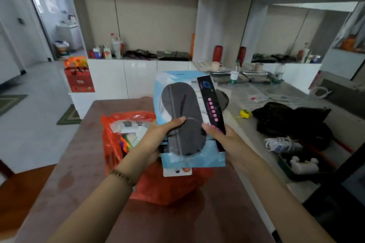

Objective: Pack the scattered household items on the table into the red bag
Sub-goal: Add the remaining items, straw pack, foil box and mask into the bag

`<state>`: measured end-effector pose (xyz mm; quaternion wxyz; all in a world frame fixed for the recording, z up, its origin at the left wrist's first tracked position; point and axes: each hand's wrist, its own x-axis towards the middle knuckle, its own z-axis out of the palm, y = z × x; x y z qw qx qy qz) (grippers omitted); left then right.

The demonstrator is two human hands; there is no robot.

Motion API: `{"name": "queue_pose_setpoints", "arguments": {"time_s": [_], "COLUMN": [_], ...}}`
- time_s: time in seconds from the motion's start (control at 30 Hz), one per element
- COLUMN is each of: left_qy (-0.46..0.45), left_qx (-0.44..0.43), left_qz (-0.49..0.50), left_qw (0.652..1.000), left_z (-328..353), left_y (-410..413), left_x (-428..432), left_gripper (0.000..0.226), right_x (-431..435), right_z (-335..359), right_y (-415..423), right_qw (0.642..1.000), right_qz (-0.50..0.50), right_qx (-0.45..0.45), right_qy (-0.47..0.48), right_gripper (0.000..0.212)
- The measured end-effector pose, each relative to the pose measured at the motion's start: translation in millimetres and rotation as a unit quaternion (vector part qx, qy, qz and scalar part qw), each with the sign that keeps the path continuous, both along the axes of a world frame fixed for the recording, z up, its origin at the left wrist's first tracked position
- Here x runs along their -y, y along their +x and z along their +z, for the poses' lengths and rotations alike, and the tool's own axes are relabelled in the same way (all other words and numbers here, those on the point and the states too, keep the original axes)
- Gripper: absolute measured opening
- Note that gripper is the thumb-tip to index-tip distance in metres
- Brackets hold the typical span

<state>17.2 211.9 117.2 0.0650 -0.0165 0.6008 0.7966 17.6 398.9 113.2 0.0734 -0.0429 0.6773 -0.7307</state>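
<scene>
Both hands hold a flat light-blue package (173, 85) upright in front of me; it shows a dark grey oval pad behind a clear window and a black strip with pink print on its right side. My left hand (158, 136) grips its lower left edge, thumb on the grey pad. My right hand (221, 138) grips the lower right edge, thumb on the black strip. Below and behind the package the red plastic bag (110, 144) stands open on the brown table (79, 173), with boxes and coloured items inside. The package hides the bag's right half.
On the grey counter to the right lie a black bag (286, 118), a yellow tape measure (245, 113), a white bundle (282, 144), a tray with white fittings (302, 165), metal trays and two bottles (235, 74). A red gift bag (80, 80) stands on a white cabinet at the left.
</scene>
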Motion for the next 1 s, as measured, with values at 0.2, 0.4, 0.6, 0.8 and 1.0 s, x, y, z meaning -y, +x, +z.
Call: {"name": "queue_pose_setpoints", "arguments": {"time_s": [0.2,0.4,0.6,0.8,1.0], "left_qy": [-0.032,-0.047,-0.123,-0.144,-0.146], "left_qx": [-0.038,-0.019,0.057,0.201,0.212], "left_qz": [0.086,0.097,-0.004,-0.215,-0.288], "left_qw": [0.995,0.994,0.991,0.945,0.922], "left_z": [19.3,10.7,7.2,6.0,-11.8], "left_y": [-13.8,-27.8,-39.2,-44.9,-53.0], "left_x": [100.9,164.4,185.9,171.0,149.3], "left_gripper": [0.038,0.037,0.040,0.072,0.060], "right_x": [33.1,39.7,33.6,22.8,19.5], "right_z": [-10.2,-47.8,-41.8,-10.1,-4.1], "right_y": [-27.5,-41.8,-53.4,-82.3,-96.5], "right_qw": [0.991,0.952,0.983,0.988,0.993], "right_qz": [-0.118,-0.165,-0.044,-0.056,-0.048], "right_qx": [-0.045,-0.007,0.122,0.112,0.077], "right_qy": [0.044,0.257,0.133,-0.092,-0.079], "right_gripper": [0.026,0.062,0.023,0.025,0.029]}}
